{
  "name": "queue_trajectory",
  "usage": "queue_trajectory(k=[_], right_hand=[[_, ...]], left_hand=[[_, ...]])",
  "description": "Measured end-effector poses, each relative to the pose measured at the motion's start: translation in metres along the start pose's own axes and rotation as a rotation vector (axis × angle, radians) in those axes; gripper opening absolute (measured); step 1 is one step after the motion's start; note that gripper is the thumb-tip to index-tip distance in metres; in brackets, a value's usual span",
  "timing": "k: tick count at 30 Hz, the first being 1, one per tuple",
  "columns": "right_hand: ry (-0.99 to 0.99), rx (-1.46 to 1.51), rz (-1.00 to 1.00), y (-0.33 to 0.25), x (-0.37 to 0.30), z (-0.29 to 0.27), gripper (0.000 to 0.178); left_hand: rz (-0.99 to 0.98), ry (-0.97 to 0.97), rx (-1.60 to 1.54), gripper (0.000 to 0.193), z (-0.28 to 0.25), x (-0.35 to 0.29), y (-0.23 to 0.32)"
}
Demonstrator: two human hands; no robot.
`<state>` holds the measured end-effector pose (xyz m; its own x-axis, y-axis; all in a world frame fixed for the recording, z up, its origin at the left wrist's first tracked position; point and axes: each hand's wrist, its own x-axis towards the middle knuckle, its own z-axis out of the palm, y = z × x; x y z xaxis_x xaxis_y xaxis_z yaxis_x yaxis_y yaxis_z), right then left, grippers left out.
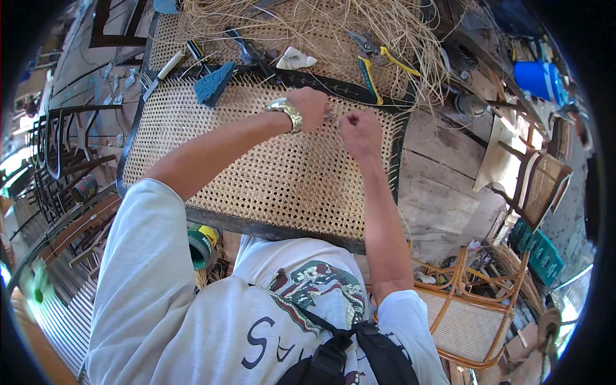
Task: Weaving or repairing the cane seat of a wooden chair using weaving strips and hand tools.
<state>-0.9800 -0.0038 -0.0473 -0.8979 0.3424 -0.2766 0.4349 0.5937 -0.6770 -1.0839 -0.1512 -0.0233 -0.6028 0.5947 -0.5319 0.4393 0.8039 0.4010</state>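
Across my lap lies a woven cane panel point(256, 173) in a dark wooden frame. My left hand point(309, 109), below a metal wristwatch point(284, 114), is closed over the panel beside the frame's middle bar point(327, 86). Just to its right, my right hand point(360, 133) is curled into a fist above the weave. Whatever the fingers of either hand grip is too small or hidden to make out. Short cane ends stick up along the bar and the right frame edge. Yellow-handled cutters point(375, 54) rest beyond my right hand.
A blue sponge block point(213, 84), a white-handled knife point(168, 67), a dark clamp-like tool point(250, 54) and a white lump point(296, 59) lie on the far panel. Loose cane strands point(410, 32) heap at the far right. A rattan chair point(471, 321) stands at the lower right.
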Motion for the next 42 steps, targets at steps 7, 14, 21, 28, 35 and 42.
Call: queue_trajectory(k=[7, 14, 21, 28, 35, 42], right_hand=[[0.128, 0.021, -0.044, -0.004, -0.007, 0.002, 0.018], [0.089, -0.063, 0.005, -0.009, -0.003, -0.011, 0.016], [-0.007, -0.056, -0.008, 0.0, 0.002, -0.004, 0.016], [-0.034, -0.135, -0.093, -0.011, 0.003, 0.004, 0.016], [0.08, -0.285, -0.103, -0.019, -0.012, 0.01, 0.014], [0.142, -0.173, -0.215, -0.017, -0.008, 0.018, 0.01]], left_hand=[[-0.013, -0.326, -0.086, 0.026, -0.015, 0.028, -0.011], [0.108, -0.037, 0.2, 0.015, -0.009, 0.0, 0.019], [0.104, -0.003, 0.204, 0.018, -0.015, -0.007, 0.018], [0.046, -0.133, 0.096, 0.022, -0.021, 0.001, 0.007], [-0.027, -0.198, 0.152, 0.042, -0.023, 0.025, -0.007], [-0.022, 0.344, 0.184, 0.044, -0.109, -0.011, -0.094]])
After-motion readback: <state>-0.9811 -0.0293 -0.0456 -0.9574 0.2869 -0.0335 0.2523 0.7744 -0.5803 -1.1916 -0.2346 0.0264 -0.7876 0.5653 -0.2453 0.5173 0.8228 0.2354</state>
